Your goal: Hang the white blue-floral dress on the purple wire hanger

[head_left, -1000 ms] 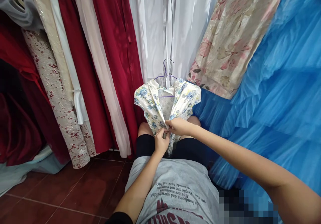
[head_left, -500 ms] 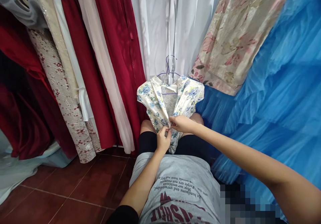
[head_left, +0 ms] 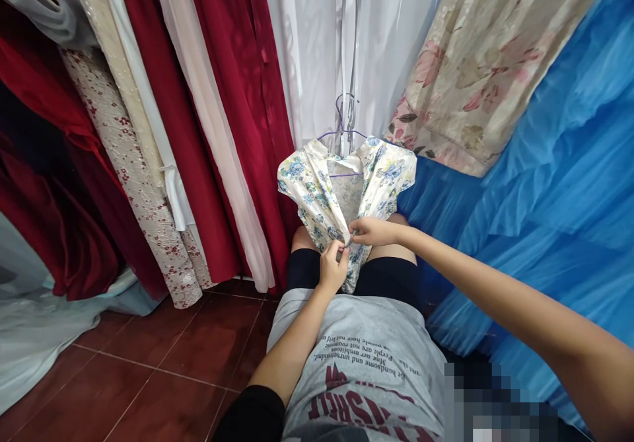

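Both the left hand [head_left: 333, 267] and right hand [head_left: 371, 231] close their grip on the front edges of a small floral shirt [head_left: 327, 197] hanging on a purple hanger [head_left: 341, 121].

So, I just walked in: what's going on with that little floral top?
A seated person has the floral blouse over their knees, on a purple hanger. The left hand and right hand pinch its two front edges together at the middle. Red gowns hang at left, blue tulle at right.
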Demonstrator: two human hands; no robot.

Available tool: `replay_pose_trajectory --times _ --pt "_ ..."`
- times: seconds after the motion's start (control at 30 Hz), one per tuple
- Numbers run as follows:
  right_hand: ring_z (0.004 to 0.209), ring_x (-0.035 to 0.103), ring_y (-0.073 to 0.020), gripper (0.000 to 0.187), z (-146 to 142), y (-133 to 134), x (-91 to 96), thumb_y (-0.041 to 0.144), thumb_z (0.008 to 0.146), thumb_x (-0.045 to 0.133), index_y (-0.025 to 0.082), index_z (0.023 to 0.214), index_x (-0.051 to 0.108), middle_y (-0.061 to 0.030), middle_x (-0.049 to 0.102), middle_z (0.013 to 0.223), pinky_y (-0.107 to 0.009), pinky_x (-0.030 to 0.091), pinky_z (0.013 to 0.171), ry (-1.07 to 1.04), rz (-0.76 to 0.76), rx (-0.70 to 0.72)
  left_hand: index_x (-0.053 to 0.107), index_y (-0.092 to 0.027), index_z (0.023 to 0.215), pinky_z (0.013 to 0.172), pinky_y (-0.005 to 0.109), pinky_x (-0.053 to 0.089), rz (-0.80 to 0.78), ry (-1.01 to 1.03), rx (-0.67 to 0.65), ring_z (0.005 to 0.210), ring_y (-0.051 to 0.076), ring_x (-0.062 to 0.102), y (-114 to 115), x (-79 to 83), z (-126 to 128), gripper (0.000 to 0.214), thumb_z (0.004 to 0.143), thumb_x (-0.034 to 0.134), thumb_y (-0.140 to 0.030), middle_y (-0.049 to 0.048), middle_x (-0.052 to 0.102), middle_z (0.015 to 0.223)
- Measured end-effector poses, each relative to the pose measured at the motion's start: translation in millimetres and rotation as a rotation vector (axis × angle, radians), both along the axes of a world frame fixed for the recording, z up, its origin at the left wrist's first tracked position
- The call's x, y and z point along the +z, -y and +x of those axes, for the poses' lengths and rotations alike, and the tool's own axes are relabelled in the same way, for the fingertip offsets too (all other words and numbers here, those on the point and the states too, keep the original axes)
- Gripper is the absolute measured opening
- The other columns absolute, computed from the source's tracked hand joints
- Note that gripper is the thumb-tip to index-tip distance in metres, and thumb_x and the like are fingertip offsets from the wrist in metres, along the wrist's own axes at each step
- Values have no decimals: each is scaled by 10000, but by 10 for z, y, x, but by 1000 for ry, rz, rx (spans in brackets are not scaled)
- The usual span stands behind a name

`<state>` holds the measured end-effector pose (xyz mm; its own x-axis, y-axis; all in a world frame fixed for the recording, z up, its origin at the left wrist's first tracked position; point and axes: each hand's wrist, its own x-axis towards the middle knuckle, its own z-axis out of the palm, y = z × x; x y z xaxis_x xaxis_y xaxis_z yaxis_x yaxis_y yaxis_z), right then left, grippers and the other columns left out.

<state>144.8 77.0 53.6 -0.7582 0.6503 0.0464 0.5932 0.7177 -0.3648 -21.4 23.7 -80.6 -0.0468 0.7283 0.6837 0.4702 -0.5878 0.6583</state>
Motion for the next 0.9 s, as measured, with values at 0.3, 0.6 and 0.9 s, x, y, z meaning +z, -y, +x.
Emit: replay_pose_trajectory --times 0.3,0.6,0.9 --pt "508 457 -116 315 149 -112 132 469 823 633 154 809 634 44 526 543 -232 354 510 -167 -257 20 569 -220 809 843 325 432 40 -35 6 827 211 595 46 137 61 160 955 549 -282 39 623 796" --pt "534 555 -118 275 398 -479 1275 361 878 624 113 957 713 12 594 564 -238 424 591 -214 158 -287 552 -221 811 751 283 441 -24 87 24 775 193 601 226 98 176 184 958 560 -332 19 624 761" --pt "748 686 -245 328 -245 144 441 468 875 636 167 846 762 -112 755 806 -289 397 617 341 375 -119 560 -212 843 766 275 444 -38 179 34 776 185 600 215 141 128 168 945 584 -343 14 616 771"
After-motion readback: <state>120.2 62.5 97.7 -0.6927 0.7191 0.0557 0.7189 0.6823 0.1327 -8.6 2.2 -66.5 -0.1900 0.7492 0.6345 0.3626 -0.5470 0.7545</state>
